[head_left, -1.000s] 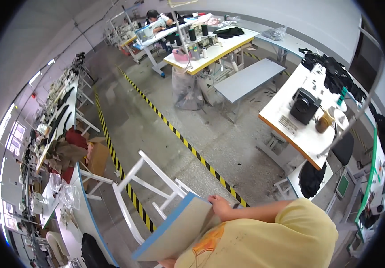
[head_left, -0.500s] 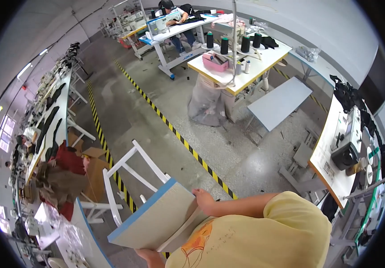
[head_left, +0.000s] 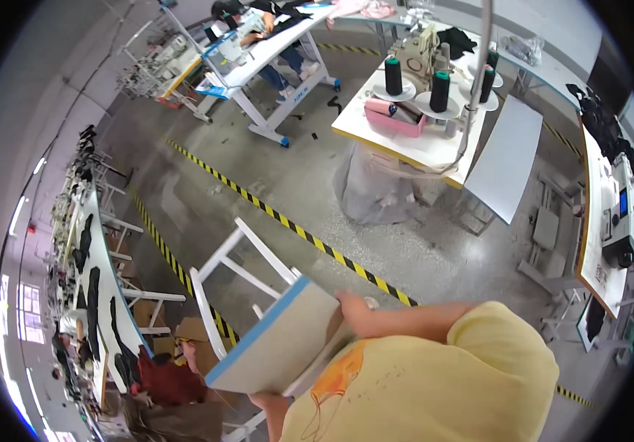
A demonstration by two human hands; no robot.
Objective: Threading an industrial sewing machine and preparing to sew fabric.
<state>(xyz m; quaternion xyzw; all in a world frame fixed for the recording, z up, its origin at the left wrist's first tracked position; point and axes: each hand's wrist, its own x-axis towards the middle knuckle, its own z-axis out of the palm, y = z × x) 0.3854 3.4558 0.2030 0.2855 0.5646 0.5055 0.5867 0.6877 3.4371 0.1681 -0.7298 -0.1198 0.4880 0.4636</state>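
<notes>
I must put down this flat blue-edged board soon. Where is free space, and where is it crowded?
The grey concrete floor between the yellow-black striped line and the blue-legged white table is bare. The tilted grey panel is bare too. The cream sewing table is crowded with thread cones and a pink box. Both hands hold the blue-edged board.

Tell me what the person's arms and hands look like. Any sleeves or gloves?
Both hands are bare, with no gloves. The right hand leads into a bare forearm that runs up to the short sleeve of a pale yellow T-shirt. Only a bare bit of the left hand shows.
</notes>
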